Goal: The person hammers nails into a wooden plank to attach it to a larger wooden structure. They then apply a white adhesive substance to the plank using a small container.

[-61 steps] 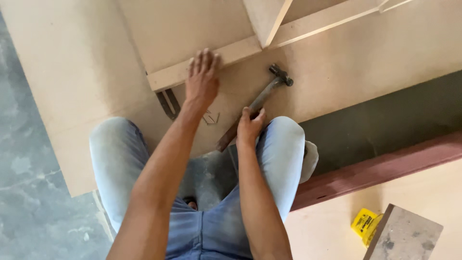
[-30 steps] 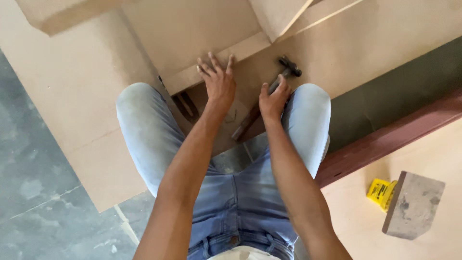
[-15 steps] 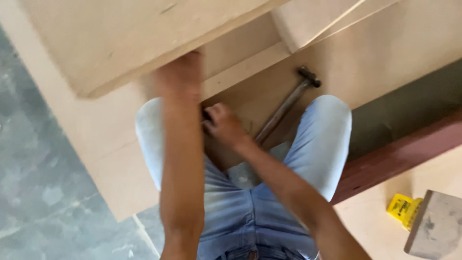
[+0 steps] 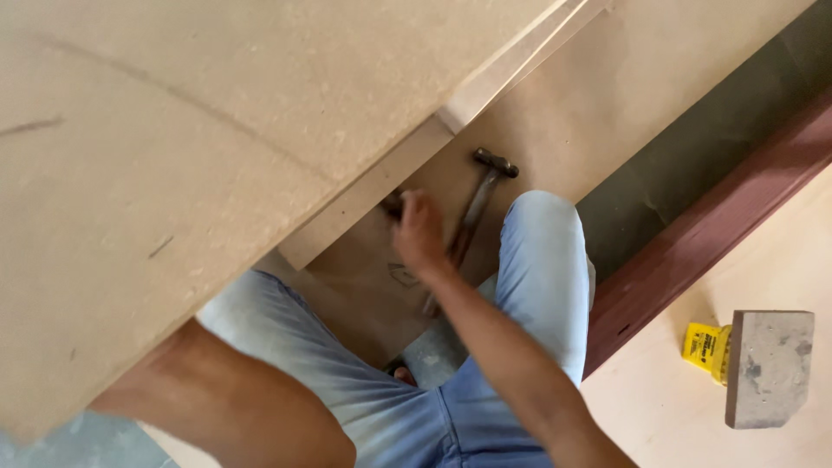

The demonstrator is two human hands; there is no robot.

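Note:
A large tan fibreboard panel [image 4: 217,130] with a pale strip [image 4: 373,191] along its edge is tilted up close to the camera and fills the upper left. My left forearm runs up behind it, so my left hand is hidden. My right hand [image 4: 418,234] reaches to the strip's lower edge with its fingers curled by a small dark object [image 4: 394,205]. The hand is blurred, and its grip is unclear. Just to its right, a hammer [image 4: 475,212] lies on the flat board [image 4: 607,95], head pointing away from me.
My knees in blue jeans [image 4: 542,260] bracket the work spot. A dark red wooden beam [image 4: 711,234] runs diagonally at the right. Beyond it, a grey block [image 4: 769,364] and a yellow box [image 4: 706,347] sit on a light plywood sheet [image 4: 676,425].
The panel has risen and swung toward the camera, now hiding my left hand. My right hand left the hammer handle and moved to the strip's lower edge.

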